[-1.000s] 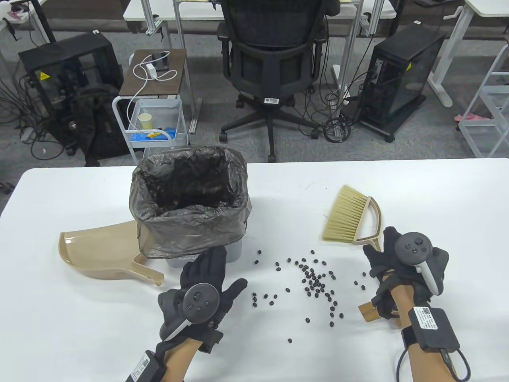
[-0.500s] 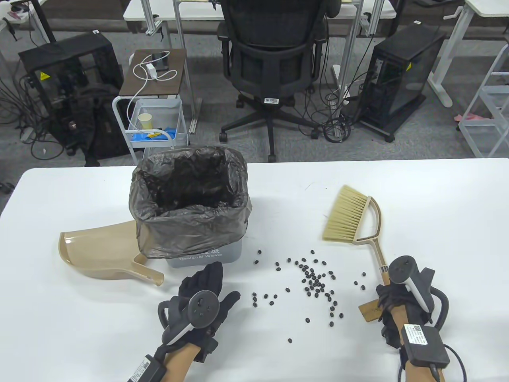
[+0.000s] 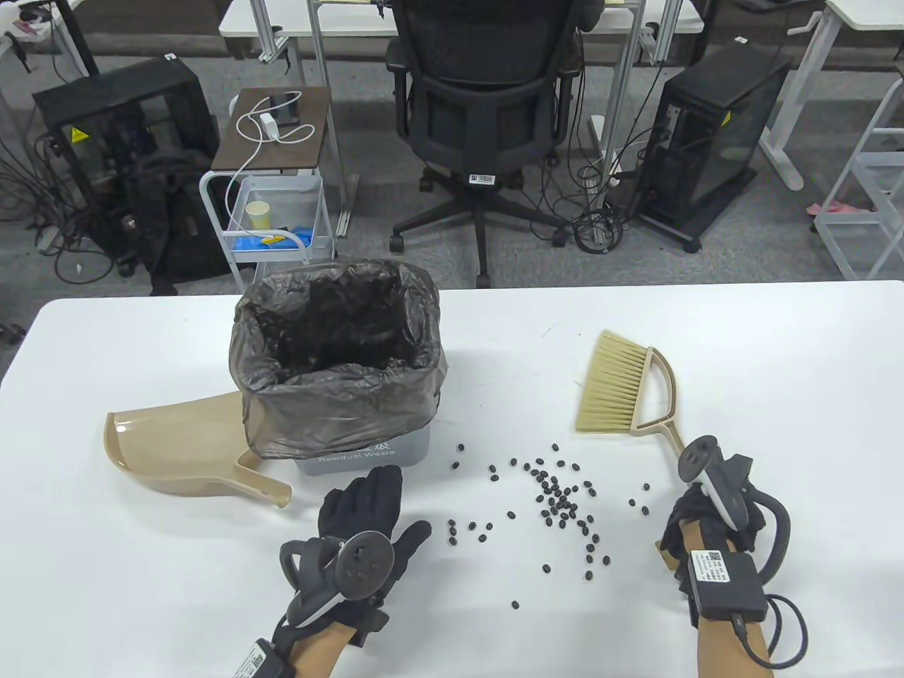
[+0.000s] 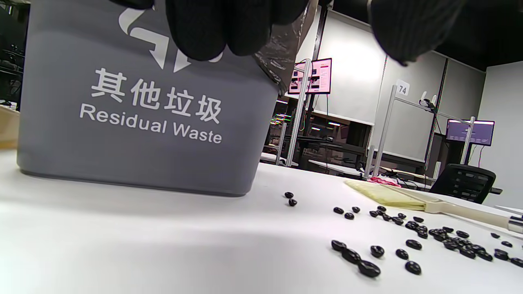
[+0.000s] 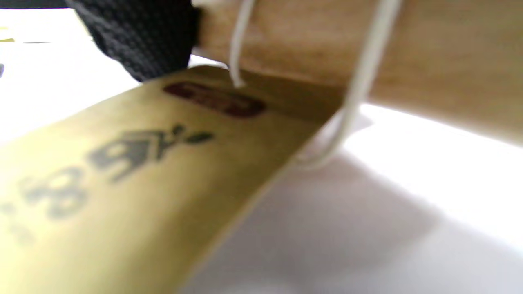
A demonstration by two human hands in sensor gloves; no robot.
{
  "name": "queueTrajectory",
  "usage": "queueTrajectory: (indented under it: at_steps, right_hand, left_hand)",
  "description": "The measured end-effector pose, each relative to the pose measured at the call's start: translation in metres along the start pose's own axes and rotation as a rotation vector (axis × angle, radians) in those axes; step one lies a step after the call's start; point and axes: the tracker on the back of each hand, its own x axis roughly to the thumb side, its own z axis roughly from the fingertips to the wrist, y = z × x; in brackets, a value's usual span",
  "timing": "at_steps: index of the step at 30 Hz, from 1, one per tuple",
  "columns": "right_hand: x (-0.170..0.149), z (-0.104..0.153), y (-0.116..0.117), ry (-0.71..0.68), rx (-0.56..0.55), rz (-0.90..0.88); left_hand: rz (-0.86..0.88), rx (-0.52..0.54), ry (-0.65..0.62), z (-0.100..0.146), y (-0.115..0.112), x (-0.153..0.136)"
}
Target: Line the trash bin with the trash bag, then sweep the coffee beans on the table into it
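The grey trash bin [image 3: 367, 452], marked "Residual Waste" [image 4: 143, 122], stands at the table's left centre, and the dark trash bag [image 3: 332, 402] is folded over its rim. Coffee beans [image 3: 561, 503] lie scattered to its right, also low on the table in the left wrist view [image 4: 408, 245]. My left hand [image 3: 367, 505] hovers flat just before the bin, fingers [image 4: 204, 28] straight and holding nothing. My right hand [image 3: 696, 519] grips the wooden handle [image 5: 367, 53] of the brush [image 3: 614, 388], whose bristles lie on the table beyond the beans.
A tan dustpan [image 3: 176, 445] lies left of the bin, its handle pointing right. A paper tag [image 5: 122, 183] hangs on a string from the brush handle. An office chair [image 3: 487, 120] and a small cart [image 3: 275, 212] stand beyond the table's far edge.
My right hand slid down the brush handle, turned on its side and closed round it; the brush head shifted slightly. My left hand drew back a little from the bin.
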Motion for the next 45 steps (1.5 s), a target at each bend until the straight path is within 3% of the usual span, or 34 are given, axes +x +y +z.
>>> queueTrajectory:
  at_steps: [8, 10, 13, 17, 23, 33, 39, 45]
  right_hand:
    - [-0.027, -0.010, -0.005, 0.045, 0.097, -0.325]
    - [-0.027, -0.008, -0.009, 0.047, 0.101, -0.325]
    - [-0.026, -0.005, -0.017, 0.009, 0.080, -0.332]
    - [-0.028, -0.001, -0.026, -0.046, 0.105, -0.510]
    - [-0.024, 0.018, -0.060, -0.115, -0.176, -0.390]
    - [-0.004, 0.059, -0.105, -0.219, -0.561, 0.179]
    - [-0.001, 0.070, -0.104, -0.202, -0.567, 0.450]
    - [-0.010, 0.086, -0.101, -0.296, -0.434, 0.456]
  left_hand:
    - [0.009, -0.004, 0.008, -0.001, -0.001, -0.001]
    - [0.003, -0.011, 0.008, 0.000, -0.004, -0.001]
    - [-0.031, -0.047, -0.015, -0.001, -0.011, 0.005]
    - [-0.049, -0.055, -0.027, -0.001, -0.014, 0.009]
    - [-0.025, -0.059, 0.001, -0.002, -0.014, 0.002]
    - [0.004, -0.055, 0.037, -0.003, -0.010, -0.007]
    - [0.003, -0.059, 0.040, -0.003, -0.009, -0.007]
    - [-0.005, -0.070, 0.029, -0.003, -0.011, -0.004]
